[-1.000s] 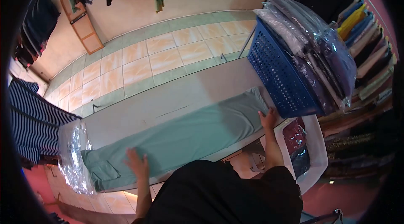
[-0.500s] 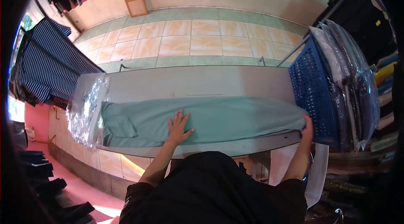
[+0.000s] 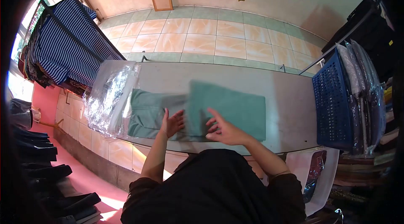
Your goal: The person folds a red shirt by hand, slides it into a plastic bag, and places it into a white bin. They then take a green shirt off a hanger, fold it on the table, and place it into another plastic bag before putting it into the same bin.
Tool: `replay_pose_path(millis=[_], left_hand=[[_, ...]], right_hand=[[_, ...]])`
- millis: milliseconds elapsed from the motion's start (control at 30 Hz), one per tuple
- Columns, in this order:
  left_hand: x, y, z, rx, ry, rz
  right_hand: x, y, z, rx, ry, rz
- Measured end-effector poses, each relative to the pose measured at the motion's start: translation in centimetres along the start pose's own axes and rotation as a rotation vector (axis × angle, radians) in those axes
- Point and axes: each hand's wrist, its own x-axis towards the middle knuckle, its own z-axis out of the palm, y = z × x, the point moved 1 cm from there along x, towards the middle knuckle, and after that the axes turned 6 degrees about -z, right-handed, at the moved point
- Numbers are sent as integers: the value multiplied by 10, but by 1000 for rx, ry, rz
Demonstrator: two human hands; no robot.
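A sage-green garment (image 3: pixel 235 110) lies lengthwise on the grey table, its right part doubled over toward the left. The flap's left edge is smeared by motion and stands a little above the layer below. At that edge, my left hand (image 3: pixel 172 124) is over the lower layer, fingers spread and palm turned to the right. My right hand (image 3: pixel 225 130) is open over the near side of the flap, its fingers apart and pointing left. Beside the garment's left end rest shiny clear plastic bags (image 3: pixel 111 98).
A blue plastic basket (image 3: pixel 332 102) with plastic-wrapped clothes (image 3: pixel 357 93) stands at the table's right end. The grey table (image 3: pixel 290 102) has a white bin (image 3: pixel 326 182) below its near right corner. Striped clothes (image 3: pixel 67 43) hang at left, and dark folded clothes (image 3: pixel 38 148) are stacked lower left.
The garment's right end has been brought over to the left, so the cloth is now doubled. My right hand has moved from beside the basket to mid-table; my left hand has come off flat cloth.
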Motion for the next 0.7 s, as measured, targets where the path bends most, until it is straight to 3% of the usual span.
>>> replay_pose_path(millis=[33, 100, 133, 167, 200, 233, 300, 433, 500, 567, 700], left_hand=[[-3, 1, -1, -3, -4, 5], [-7, 1, -1, 81, 250, 51], [-11, 3, 5, 32, 191, 45], [-5, 2, -5, 22, 185, 48], [6, -2, -22, 290, 359, 34], [13, -4, -32, 561, 532, 19], [3, 4, 0, 516, 460, 50], [-49, 32, 59, 340, 379, 132], [-50, 34, 23, 305, 436, 119], [-47, 37, 1, 39, 233, -17], [-30, 44, 0, 26, 278, -78]], right_hand=[[4, 10, 4, -6, -3, 1], [13, 54, 0, -582, 113, -76], [11, 73, -6, -590, 108, -73], [4, 92, -18, -759, 244, -34], [-4, 106, -29, -927, 381, 5], [-12, 117, -35, -936, 375, 8], [-25, 128, -47, -1212, 571, 31], [-38, 123, -51, -1297, 617, 45], [-41, 129, -51, -1270, 614, 61], [-44, 147, -53, -1278, 577, 130], [-48, 154, -56, -1274, 523, 201]])
